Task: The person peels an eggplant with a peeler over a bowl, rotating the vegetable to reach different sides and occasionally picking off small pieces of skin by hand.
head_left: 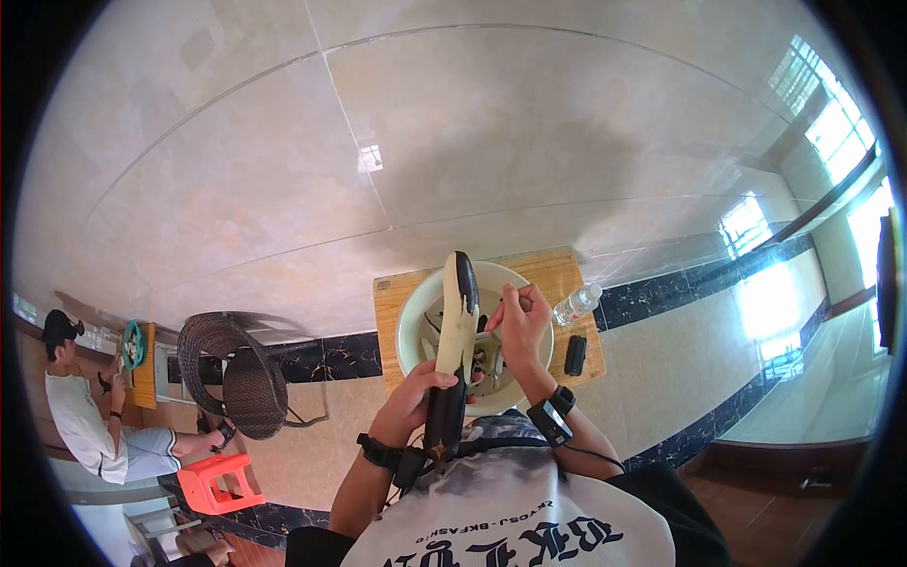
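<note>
Works over tabletop [557, 266] w/ white basin [410, 333] on it. Holds part-peeled eggplant [455, 338] above basin, long axis approx. near–far, just L of R hand [522, 329]. Wraps L hand [416, 397] snugly round near half; curls R hand closed on dark-handled tool [493, 322], type unclear.

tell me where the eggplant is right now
In the head view, the partly peeled eggplant is near the centre, gripped by the left hand over the white basin, with the right hand just to its right.
</note>
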A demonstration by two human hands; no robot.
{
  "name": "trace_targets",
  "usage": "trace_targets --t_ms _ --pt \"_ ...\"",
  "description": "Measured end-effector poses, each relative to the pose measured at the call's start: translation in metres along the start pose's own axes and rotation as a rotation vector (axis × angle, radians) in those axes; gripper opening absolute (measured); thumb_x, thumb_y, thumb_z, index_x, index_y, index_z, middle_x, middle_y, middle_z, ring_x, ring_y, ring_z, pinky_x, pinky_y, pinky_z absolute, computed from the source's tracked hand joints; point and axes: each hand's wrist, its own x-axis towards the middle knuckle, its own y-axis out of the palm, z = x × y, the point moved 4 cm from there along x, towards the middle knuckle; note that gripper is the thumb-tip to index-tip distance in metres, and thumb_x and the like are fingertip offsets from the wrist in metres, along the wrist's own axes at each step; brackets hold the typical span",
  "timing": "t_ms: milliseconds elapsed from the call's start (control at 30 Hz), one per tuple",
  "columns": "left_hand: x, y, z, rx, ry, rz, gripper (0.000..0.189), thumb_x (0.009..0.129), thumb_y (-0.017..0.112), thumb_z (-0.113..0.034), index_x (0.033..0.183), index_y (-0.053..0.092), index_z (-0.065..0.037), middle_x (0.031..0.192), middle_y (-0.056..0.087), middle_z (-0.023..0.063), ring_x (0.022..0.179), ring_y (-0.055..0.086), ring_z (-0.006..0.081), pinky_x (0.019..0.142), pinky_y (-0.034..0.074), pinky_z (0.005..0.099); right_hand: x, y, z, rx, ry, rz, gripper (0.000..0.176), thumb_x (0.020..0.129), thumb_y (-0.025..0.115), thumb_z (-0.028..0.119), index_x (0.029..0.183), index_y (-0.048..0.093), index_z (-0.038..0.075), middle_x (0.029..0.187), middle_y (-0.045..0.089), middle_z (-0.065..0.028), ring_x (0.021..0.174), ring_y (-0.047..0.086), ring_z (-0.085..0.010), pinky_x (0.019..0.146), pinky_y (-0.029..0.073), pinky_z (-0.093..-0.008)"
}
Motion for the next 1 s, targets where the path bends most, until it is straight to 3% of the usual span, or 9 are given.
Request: trace_targets --t_ms 100,400,700,1000 --pt "-0.002 0.003 -0.002 0.042 0.014 -0.013 0.063 0.083 0.065 -0.013 0.140 0.049 0.009 0.129 0.062 0.0214 0.124 0.063 0.0347 0.095 0.059 0.0482 0.001 0.000 0.000 0.010 0.009 0.004 0.029 0.103 0.060 0.009 0.078 0.046 0.004 0.053 0.053 -0.0032 0.042 0.051 -0.0103 0.039 0.041 -0.0268" --pt "-0.002 0.000 0.000 -0.018 -0.023 0.009 0.065 0.083 0.066 -0.015 0.141 0.048 0.008 0.129 0.061 0.0214 0.123 0.063 0.0395 0.097 0.058 0.0487 0.002 -0.001 -0.003 -0.004 0.040 0.009 0.028 0.104 0.060 0.012 0.080 0.047 0.003 0.055 0.051 -0.0040 0.042 0.052 -0.0140 0.040 0.045 -0.0284" --pt "-0.001 0.002 -0.001 -0.034 -0.020 -0.015 0.061 0.085 0.066 -0.015 0.139 0.048 0.008 0.123 0.067 0.0266 0.102 0.071 0.0333 0.093 0.061 0.0443 0.002 -0.002 -0.007 0.015 0.045 0.005 0.028 0.103 0.060 0.011 0.080 0.047 0.004 0.056 0.051 -0.0040 0.041 0.051 -0.0141 0.040 0.045 -0.0288" --pt "-0.001 -0.005 -0.001 0.012 -0.018 0.001 0.060 0.085 0.068 -0.016 0.137 0.050 0.009 0.122 0.068 0.0251 0.095 0.072 0.0308 0.087 0.061 0.0404 0.005 -0.007 -0.008 0.029 0.065 -0.023 0.027 0.103 0.062 0.012 0.081 0.047 0.004 0.057 0.051 -0.0042 0.042 0.052 -0.0154 0.041 0.045 -0.0301"
